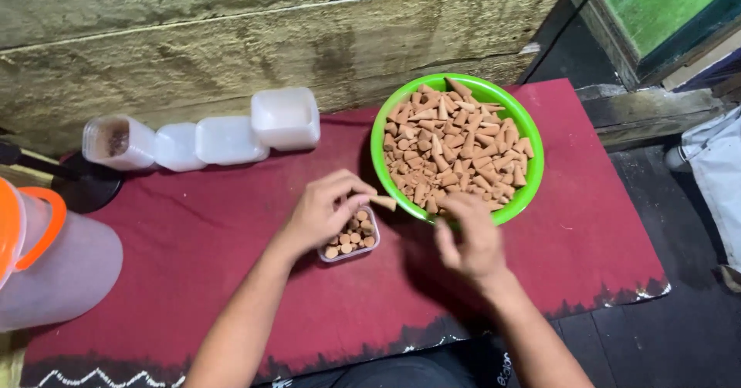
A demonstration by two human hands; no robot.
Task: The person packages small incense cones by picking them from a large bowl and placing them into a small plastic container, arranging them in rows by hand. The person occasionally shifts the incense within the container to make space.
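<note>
A bright green bowl (532, 173) heaped with tan cone-shaped pieces (455, 149) sits on a dark red cloth (201, 241). In front of it stands a small clear plastic box (351, 241) partly filled with cones standing on end. My left hand (324, 206) hovers over that box and pinches one cone (382, 201) between its fingertips. My right hand (467, 237) is at the bowl's near rim, fingers curled and blurred; whether it holds any cones is unclear.
Several empty clear plastic boxes (231, 137) line the back of the cloth by a rough wooden wall, one lying on its side. A plastic jug with an orange handle (46, 249) stands at the left. Dark floor lies right.
</note>
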